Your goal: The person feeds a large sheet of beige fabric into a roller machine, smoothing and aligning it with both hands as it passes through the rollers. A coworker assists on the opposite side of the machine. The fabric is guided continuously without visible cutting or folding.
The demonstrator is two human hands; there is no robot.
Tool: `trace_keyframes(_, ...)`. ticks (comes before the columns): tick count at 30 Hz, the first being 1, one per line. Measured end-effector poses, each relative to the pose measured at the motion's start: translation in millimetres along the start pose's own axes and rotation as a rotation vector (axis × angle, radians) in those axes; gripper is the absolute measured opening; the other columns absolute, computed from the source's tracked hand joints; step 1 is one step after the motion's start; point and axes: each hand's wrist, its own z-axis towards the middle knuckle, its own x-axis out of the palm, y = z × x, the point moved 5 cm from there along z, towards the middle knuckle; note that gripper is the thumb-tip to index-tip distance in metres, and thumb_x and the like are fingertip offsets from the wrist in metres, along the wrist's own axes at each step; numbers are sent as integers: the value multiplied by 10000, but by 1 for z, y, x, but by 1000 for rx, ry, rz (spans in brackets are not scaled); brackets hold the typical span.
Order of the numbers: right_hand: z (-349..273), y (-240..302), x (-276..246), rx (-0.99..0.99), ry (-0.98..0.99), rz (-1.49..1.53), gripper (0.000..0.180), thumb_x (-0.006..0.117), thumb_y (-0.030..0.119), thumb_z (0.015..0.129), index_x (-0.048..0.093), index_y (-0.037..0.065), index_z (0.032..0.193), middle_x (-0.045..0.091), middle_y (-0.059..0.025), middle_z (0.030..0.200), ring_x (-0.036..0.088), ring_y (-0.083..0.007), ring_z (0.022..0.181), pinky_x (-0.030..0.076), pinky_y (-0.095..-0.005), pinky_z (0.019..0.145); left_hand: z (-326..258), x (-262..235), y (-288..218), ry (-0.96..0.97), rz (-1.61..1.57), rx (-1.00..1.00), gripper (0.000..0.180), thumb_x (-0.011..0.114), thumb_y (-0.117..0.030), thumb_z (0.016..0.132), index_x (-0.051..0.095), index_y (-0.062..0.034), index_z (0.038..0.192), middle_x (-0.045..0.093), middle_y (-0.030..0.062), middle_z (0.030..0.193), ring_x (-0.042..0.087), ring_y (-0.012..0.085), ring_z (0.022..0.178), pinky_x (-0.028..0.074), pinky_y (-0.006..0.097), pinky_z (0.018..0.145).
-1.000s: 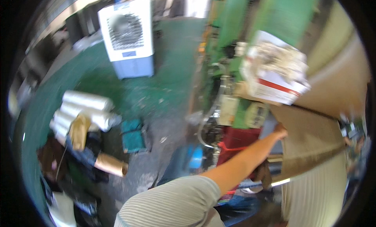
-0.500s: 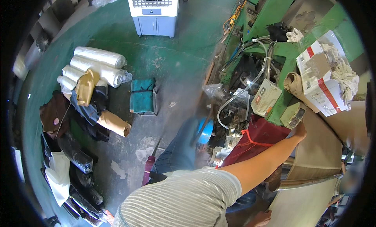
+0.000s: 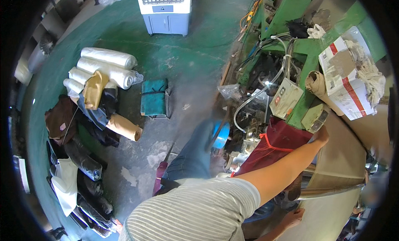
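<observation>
Right hand [image 3: 321, 136] pressed, seemingly open, on tan sheet [image 3: 345, 158] at far right, long axis running near to far; left hand [image 3: 294, 218] lower, nearer, touching its near edge, grip unclear; green machine [image 3: 307, 66] beyond.

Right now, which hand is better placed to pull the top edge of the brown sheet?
Left, probably. The left hand rests on the upper edge of the brown sheet, arm stretched out beside the green machine. The right hand sits low, below the metal bar, away from that edge.
</observation>
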Motion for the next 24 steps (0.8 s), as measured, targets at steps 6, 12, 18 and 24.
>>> trace_keyframes(6, -41, -126, -21, 174, -127, -218, 152, 541, 206, 789, 584, 60, 775, 590, -136, 680, 586, -318, 593, 462, -433, 548, -39, 20, -3, 329, -13, -97, 187, 570, -37, 732, 572, 57, 894, 611, 264, 904, 615, 382, 871, 511, 423, 718)
trace_keyframes(12, -56, -150, 19, 90, -90, -296, 139, 540, 180, 778, 570, 47, 805, 597, -149, 735, 586, -332, 676, 448, -447, 602, 14, 2, 1, -92, 100, 28, 192, 588, -38, 711, 581, 52, 881, 619, 248, 897, 627, 367, 847, 523, 409, 691)
trace_keyframes(18, -62, -51, -8, 90, 35, -295, 105, 496, 42, 771, 595, 22, 801, 619, -194, 799, 586, -359, 726, 438, -454, 634, -11, 13, 0, 123, 66, 32, 166, 607, -51, 686, 596, 27, 833, 612, 256, 892, 613, 384, 856, 511, 419, 718)
trace_keyframes(24, -43, -57, 12, 40, 6, -269, 75, 490, 13, 720, 543, 12, 774, 603, -196, 748, 587, -375, 714, 440, -466, 602, -12, 16, 3, 15, 43, 15, 183, 589, -44, 695, 597, 48, 852, 603, 274, 882, 601, 390, 888, 501, 434, 738)
